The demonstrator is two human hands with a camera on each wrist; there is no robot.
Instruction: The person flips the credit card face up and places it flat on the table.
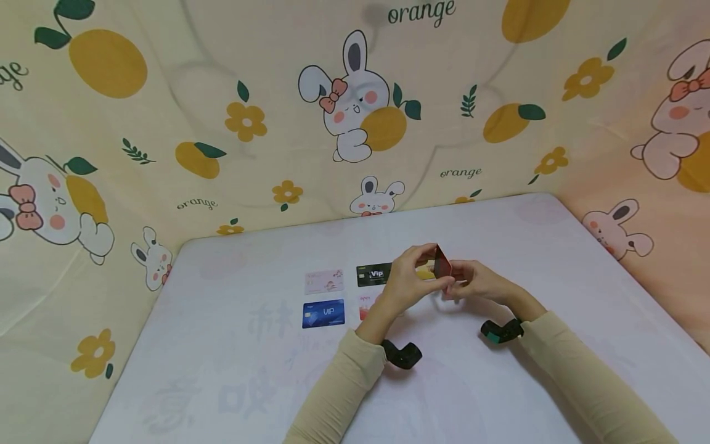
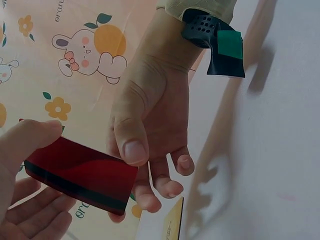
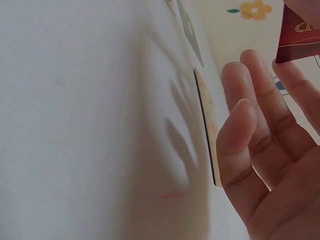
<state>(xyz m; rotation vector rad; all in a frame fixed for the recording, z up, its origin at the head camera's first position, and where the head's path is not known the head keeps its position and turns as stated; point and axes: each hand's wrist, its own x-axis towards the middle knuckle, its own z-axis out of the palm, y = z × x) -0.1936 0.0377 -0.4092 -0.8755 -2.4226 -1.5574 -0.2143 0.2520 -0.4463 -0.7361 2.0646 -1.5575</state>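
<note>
Above the table, a red plastic card (image 1: 442, 264) is held up and tilted between both hands. My left hand (image 1: 409, 277) pinches one end of it, thumb on one face. At the opposite end, my right hand (image 1: 479, 282) has its thumb over the edge and a forefinger behind; the other fingers are spread loosely. A dark stripe runs along the face of the red card (image 2: 82, 175) seen in the left wrist view. Pale lettering shows on the red card (image 3: 302, 37) in the right wrist view. Beneath the hands lies a gold card (image 3: 206, 115).
Left of the hands, a pink card (image 1: 324, 281), a blue VIP card (image 1: 323, 314), a black VIP card (image 1: 373, 275) and a red-and-white card (image 1: 367, 304) lie on the white table (image 1: 233, 382). My left hand partly covers the last two. A patterned cloth (image 1: 266, 74) hangs behind.
</note>
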